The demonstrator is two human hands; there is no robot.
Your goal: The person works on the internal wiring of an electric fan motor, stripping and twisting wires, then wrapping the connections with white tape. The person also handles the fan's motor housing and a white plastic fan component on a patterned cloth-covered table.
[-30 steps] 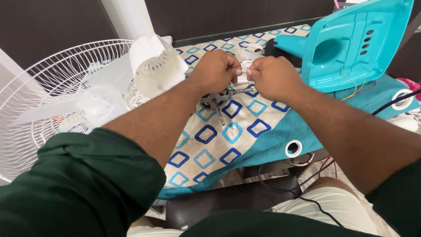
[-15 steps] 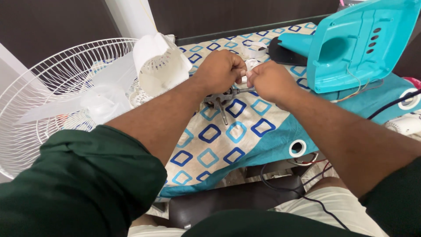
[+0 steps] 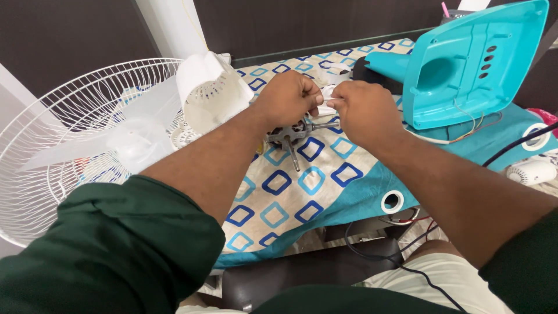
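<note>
Patterned cloth (image 3: 325, 192) with blue squares covers the work surface. Both forearms extend toward its far middle. Left hand (image 3: 289, 99) and right hand (image 3: 365, 110) meet there, fingers pressed together, pinching a small white piece (image 3: 326, 108). Directly beneath lies the fan motor (image 3: 288, 135), one shaft pointing right, another pointing near. Turquoise housing (image 3: 465, 64) stands far right; white fan guard (image 3: 75, 145) left.
</note>
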